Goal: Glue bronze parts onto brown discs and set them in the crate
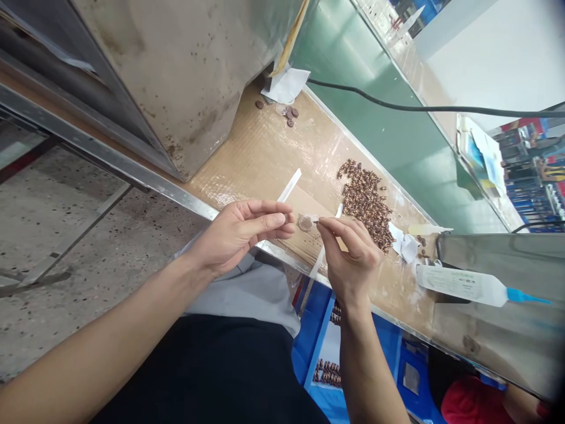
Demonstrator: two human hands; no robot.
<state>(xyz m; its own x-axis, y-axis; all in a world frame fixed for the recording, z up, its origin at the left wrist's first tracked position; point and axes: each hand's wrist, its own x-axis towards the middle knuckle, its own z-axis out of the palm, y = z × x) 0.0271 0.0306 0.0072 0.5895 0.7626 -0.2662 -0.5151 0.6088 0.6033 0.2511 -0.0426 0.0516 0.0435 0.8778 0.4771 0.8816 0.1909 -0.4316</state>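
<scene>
My left hand is held over the bench's front edge, its thumb pressed toward the fingers. Whatever it may hold is hidden. Facing it, my right hand pinches something tiny and dark between thumb and index finger, too small to name. Between the two sets of fingertips a small clear round dish shows on a piece of cardboard. Just beyond my right hand spreads a heap of small copper-brown parts.
A stained metal box stands at the left of the bench. Brown discs lie near white paper. A blue-tipped squeeze bottle lies at right. Below, a blue crate holds rows of similar parts. A person's red garment shows lower right.
</scene>
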